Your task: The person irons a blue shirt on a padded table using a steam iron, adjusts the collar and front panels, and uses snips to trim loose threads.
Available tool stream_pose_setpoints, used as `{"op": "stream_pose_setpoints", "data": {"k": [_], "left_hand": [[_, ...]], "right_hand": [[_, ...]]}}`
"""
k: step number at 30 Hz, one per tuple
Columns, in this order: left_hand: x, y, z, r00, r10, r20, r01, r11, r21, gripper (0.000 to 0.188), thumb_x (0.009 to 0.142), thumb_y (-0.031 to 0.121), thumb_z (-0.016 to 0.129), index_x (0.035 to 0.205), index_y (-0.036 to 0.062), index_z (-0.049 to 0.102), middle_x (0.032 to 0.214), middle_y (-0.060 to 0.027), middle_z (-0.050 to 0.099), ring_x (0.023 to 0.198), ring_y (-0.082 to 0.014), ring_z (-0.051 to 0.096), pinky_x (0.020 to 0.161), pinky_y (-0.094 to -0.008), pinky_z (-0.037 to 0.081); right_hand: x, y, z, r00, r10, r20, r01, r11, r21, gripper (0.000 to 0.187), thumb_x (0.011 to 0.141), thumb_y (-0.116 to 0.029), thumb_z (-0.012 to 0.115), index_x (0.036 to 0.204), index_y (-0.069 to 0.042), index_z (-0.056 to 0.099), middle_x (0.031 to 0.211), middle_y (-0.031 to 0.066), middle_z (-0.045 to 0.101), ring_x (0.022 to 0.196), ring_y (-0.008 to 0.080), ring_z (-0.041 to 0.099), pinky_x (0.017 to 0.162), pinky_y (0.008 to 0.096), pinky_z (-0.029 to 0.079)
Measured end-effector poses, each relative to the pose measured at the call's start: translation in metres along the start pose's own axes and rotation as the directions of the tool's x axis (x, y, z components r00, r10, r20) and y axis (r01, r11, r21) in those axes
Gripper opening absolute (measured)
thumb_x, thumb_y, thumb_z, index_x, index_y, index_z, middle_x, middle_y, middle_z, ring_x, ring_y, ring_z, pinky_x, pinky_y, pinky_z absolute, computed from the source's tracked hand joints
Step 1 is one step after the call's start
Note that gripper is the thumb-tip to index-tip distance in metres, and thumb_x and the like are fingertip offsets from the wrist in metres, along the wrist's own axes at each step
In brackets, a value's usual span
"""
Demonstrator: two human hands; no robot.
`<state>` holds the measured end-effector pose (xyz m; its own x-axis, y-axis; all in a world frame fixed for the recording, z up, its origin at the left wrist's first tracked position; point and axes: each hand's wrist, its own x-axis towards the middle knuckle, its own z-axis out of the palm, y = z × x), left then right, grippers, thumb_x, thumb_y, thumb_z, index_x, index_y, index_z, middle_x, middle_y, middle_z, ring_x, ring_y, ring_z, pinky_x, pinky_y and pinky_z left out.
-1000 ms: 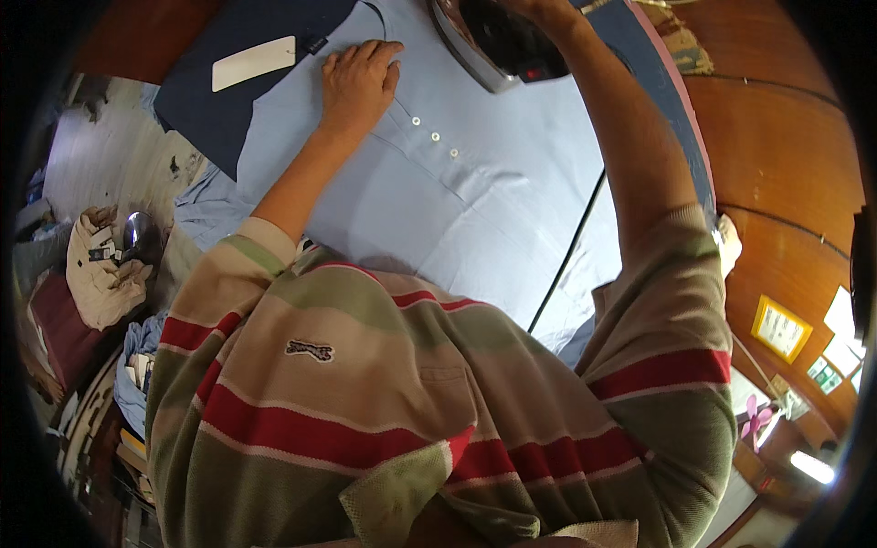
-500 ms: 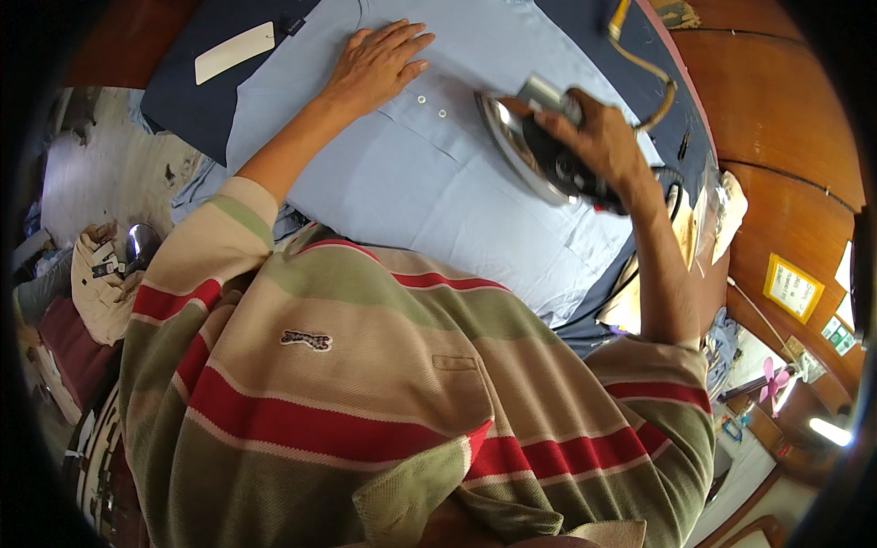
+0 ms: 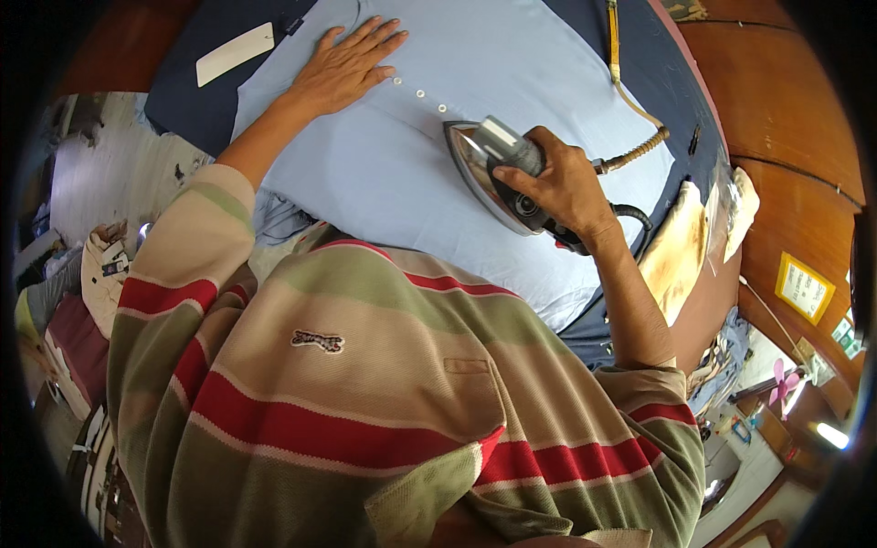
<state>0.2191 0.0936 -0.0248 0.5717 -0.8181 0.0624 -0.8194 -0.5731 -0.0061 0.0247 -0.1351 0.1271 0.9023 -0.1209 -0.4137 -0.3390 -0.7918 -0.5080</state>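
Note:
A light blue shirt point(image 3: 365, 173) lies spread on a dark blue cloth-covered board point(image 3: 183, 114), with a row of white buttons point(image 3: 420, 94) running across it. My left hand point(image 3: 344, 68) rests flat on the fabric, fingers spread, thumb close to the end of the buttons. My right hand point(image 3: 566, 187) is wrapped round the handle of a steam iron point(image 3: 498, 183). The iron's metal soleplate sits on the shirt, its tip just below the last button in view. From the iron a brown hose point(image 3: 639, 146) and a black cord point(image 3: 635, 215) lead away to the right.
A white card point(image 3: 235, 55) lies on the dark cloth at upper left. To the right are a scorched cream cloth point(image 3: 674, 256) and clear plastic point(image 3: 722, 205) beside a wooden panel point(image 3: 758, 100). Folded beige clothing point(image 3: 102, 269) sits at far left.
The iron in my right hand has moved left and slightly toward me over the shirt. My left hand has slid a little left, baring another button. The far right of the shirt looks smoother.

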Motion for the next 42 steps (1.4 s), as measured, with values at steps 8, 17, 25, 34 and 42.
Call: {"op": "stream_pose_setpoints", "data": {"k": [8, 17, 25, 34, 42], "left_hand": [[-0.003, -0.019, -0.01, 0.996, 0.006, -0.091, -0.023, 0.982, -0.187, 0.049, 0.097, 0.041, 0.025, 0.143, 0.0257, 0.024, 0.149, 0.0034, 0.021, 0.138, -0.0165, 0.016, 0.11, -0.0439, 0.011], [-0.013, -0.046, 0.0, 0.998, 0.062, -0.026, -0.061, 0.997, 0.054, 0.046, 0.098, 0.034, 0.025, 0.143, 0.0253, 0.025, 0.149, 0.0034, 0.022, 0.137, -0.0163, 0.019, 0.109, -0.0453, 0.015], [-0.01, -0.05, 0.003, 0.997, 0.069, -0.038, -0.066, 0.996, 0.063, 0.046, 0.098, 0.031, 0.029, 0.143, 0.0274, 0.024, 0.149, 0.006, 0.022, 0.137, -0.0158, 0.02, 0.109, -0.0452, 0.016], [-0.01, -0.046, -0.003, 0.999, 0.033, -0.004, -0.032, 0.999, 0.043, 0.046, 0.097, 0.031, 0.03, 0.143, 0.0267, 0.024, 0.149, 0.0059, 0.022, 0.137, -0.0155, 0.02, 0.109, -0.0443, 0.016], [-0.009, -0.045, -0.003, 1.0, 0.028, 0.005, -0.028, 1.0, -0.002, 0.047, 0.096, 0.03, 0.033, 0.142, 0.0263, 0.026, 0.149, 0.0054, 0.022, 0.137, -0.0158, 0.018, 0.109, -0.045, 0.016]], "right_hand": [[0.015, -0.049, 0.015, 0.99, -0.075, 0.116, 0.062, 0.991, 0.118, 0.05, 0.08, -0.032, 0.061, 0.109, 0.008, 0.048, 0.077, 0.025, 0.063, 0.076, 0.0371, 0.064, 0.072, 0.0412, 0.05], [0.031, -0.091, 0.037, 0.999, -0.04, -0.023, 0.042, 0.996, 0.074, 0.041, 0.084, -0.027, 0.056, 0.098, 0.01, 0.045, 0.073, 0.0286, 0.06, 0.073, 0.0431, 0.061, 0.067, 0.0455, 0.049], [0.042, -0.104, 0.051, 0.998, 0.014, -0.064, -0.004, 0.989, 0.145, 0.041, 0.083, -0.026, 0.057, 0.098, 0.009, 0.044, 0.071, 0.0284, 0.059, 0.071, 0.0436, 0.06, 0.065, 0.0463, 0.048], [0.045, -0.115, 0.061, 0.987, 0.125, -0.103, -0.096, 0.963, 0.25, 0.04, 0.082, -0.025, 0.059, 0.096, 0.009, 0.044, 0.073, 0.029, 0.059, 0.071, 0.0434, 0.06, 0.065, 0.0456, 0.047], [0.038, -0.114, 0.06, 0.983, 0.158, -0.09, -0.133, 0.962, 0.237, 0.042, 0.081, -0.026, 0.059, 0.099, 0.009, 0.044, 0.075, 0.0295, 0.059, 0.074, 0.044, 0.06, 0.068, 0.0457, 0.046]]}}
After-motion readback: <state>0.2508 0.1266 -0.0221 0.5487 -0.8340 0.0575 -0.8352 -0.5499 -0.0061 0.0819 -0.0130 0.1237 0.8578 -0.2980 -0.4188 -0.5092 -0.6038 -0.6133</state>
